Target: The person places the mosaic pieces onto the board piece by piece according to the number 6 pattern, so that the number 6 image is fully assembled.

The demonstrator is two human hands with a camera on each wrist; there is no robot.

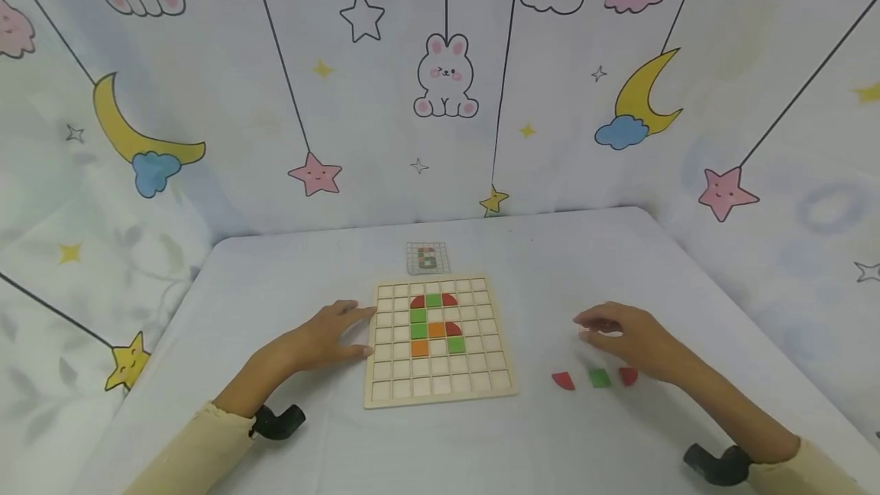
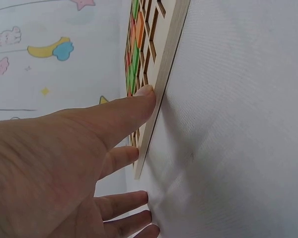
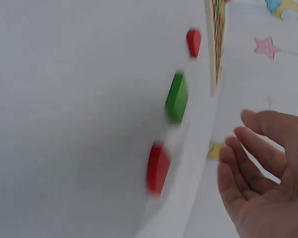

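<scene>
A wooden grid board [image 1: 402, 390] lies on the white table, with green and orange squares and red quarter-round tiles set in several of its cells. My left hand [image 1: 323, 338] touches the board's left edge with thumb and index finger, the fingers spread. To the right of the board, my right hand [image 1: 629, 338] hovers with loosely bent fingers and nothing in them. Just below it on the cloth lie a red quarter-round tile [image 1: 564, 380], a green square tile [image 1: 600, 378] and another red quarter-round tile [image 1: 629, 376], also visible in the right wrist view.
A small clear card [image 1: 428, 258] with a printed grid and coloured pattern lies behind the board. The white cloth table [image 1: 309, 266] ends at a patterned curtain [image 1: 385, 136] at the back and sides. Black wrist mounts [image 1: 278, 422] sit at both sleeves.
</scene>
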